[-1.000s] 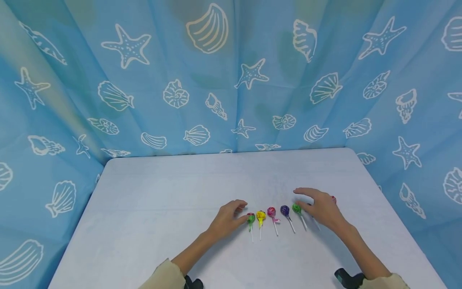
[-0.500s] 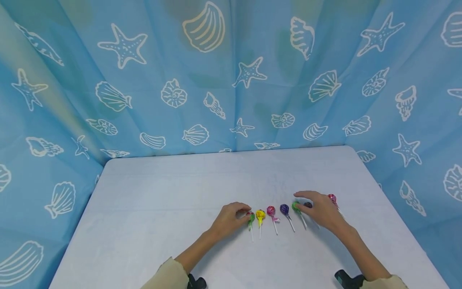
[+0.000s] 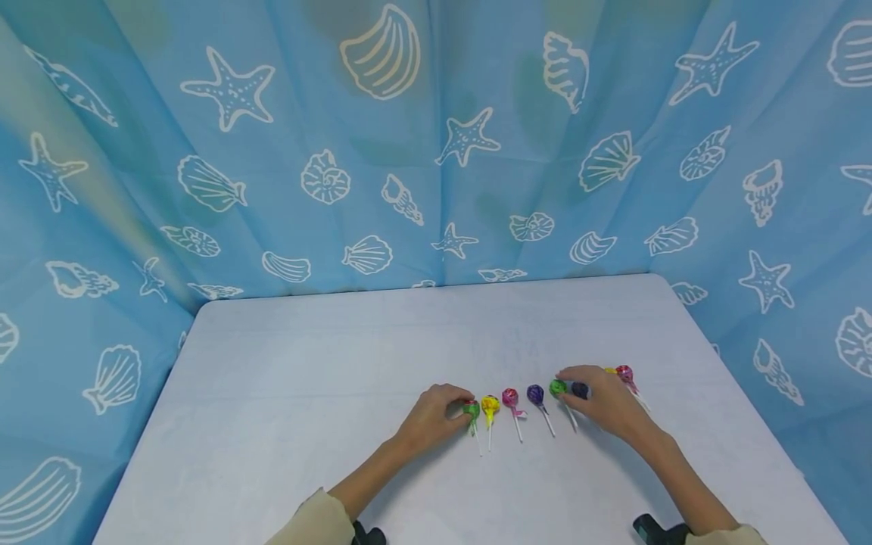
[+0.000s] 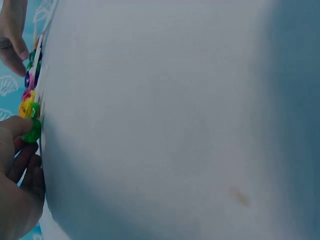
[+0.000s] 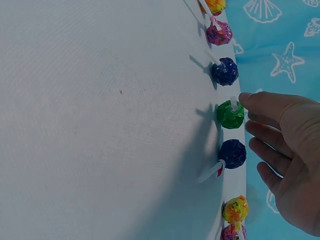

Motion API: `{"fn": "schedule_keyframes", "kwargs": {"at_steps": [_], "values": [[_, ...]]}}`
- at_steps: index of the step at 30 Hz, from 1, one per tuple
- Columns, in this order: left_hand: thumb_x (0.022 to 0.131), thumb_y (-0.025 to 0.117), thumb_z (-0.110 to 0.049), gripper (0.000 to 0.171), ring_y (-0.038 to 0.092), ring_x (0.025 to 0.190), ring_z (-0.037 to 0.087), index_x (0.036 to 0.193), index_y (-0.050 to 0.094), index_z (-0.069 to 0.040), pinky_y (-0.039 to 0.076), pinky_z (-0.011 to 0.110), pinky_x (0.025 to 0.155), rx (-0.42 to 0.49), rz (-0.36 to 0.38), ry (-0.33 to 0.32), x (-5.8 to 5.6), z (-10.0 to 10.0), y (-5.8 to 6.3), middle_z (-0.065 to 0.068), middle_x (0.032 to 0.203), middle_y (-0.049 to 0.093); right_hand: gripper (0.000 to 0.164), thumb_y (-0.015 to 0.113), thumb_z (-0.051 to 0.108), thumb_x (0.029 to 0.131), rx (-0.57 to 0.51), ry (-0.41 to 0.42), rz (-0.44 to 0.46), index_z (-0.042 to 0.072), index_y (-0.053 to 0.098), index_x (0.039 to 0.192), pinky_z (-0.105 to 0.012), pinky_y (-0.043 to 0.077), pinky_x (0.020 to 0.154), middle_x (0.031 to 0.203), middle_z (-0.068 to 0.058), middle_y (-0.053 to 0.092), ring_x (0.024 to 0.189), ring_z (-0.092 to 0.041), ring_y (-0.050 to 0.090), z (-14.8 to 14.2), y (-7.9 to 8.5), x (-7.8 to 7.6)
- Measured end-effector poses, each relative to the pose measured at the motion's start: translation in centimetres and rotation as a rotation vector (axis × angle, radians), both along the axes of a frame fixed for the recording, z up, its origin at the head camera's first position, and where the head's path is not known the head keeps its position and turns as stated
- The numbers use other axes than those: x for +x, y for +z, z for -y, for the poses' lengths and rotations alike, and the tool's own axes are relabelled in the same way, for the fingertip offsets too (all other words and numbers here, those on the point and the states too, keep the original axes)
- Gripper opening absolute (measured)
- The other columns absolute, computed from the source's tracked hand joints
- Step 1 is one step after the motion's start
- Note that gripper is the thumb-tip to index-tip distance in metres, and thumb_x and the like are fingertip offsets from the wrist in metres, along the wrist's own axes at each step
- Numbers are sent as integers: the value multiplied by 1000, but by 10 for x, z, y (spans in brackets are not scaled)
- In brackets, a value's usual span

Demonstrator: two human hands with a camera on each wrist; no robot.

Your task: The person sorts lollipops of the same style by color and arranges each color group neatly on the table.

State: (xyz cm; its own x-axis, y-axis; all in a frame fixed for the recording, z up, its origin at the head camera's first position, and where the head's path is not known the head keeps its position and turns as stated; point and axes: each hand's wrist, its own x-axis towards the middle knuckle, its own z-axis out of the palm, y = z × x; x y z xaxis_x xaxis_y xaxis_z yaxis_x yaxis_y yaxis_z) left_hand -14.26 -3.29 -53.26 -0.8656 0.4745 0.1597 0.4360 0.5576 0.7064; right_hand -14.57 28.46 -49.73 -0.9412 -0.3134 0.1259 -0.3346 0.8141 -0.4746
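Note:
At the left end of a row of wrapped lollipops, my left hand [image 3: 431, 418] pinches the round top of a green lollipop [image 3: 471, 409] between thumb and fingers. To its right lie a yellow lollipop [image 3: 490, 406], a pink lollipop [image 3: 510, 397] and a purple lollipop [image 3: 535, 393]. My right hand [image 3: 608, 401] hovers over the right part of the row, fingers loosely bent and apart. Its thumb tip is right at a second green lollipop [image 5: 230, 115] in the right wrist view. A dark blue lollipop [image 5: 233, 153] sits close by, below that hand's fingers.
Beyond the right hand lie another yellow lollipop [image 5: 235, 209] and a red-pink lollipop [image 3: 624, 373]. The white table [image 3: 306, 363] backs onto a blue curtain [image 3: 436, 189] with seashell prints. Dark wrist devices [image 3: 659, 529] sit near both sleeves.
My left fingers have come in onto the left green lollipop, whose stick has swung slightly right. My right hand has shifted slightly down and left, uncovering the lollipops beyond it.

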Motion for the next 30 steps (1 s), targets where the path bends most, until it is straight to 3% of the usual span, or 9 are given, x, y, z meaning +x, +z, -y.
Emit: {"fn": "schedule_keyframes", "kwargs": {"at_steps": [9,17,25,30], "values": [[89,74,-9,22,62,107,15,112,72,-9,49,34,98,43,46,37,0,5,0,-2,109,71,32,80,8,84,17,26,-20,3,73,115,-55,47,97,118,-17,68,116,-40,59,2,-3,-3],[88,74,-5,21,64,98,14,109,72,-7,53,30,88,111,80,63,-6,22,4,1,105,71,28,78,7,85,-4,18,-21,3,73,112,-56,48,95,116,-17,68,114,-40,60,2,-5,-3],[88,72,-1,19,66,100,19,106,72,-6,54,34,88,138,72,100,-23,56,11,3,104,72,28,77,10,86,0,-21,-2,3,72,113,-55,48,96,116,-17,69,116,-41,59,2,-10,-5],[85,73,3,19,67,99,23,103,73,-5,55,38,88,147,66,171,-41,84,20,4,101,72,33,77,10,86,21,-24,21,3,72,118,-57,47,96,119,-18,67,118,-42,57,3,-9,-7]]}}
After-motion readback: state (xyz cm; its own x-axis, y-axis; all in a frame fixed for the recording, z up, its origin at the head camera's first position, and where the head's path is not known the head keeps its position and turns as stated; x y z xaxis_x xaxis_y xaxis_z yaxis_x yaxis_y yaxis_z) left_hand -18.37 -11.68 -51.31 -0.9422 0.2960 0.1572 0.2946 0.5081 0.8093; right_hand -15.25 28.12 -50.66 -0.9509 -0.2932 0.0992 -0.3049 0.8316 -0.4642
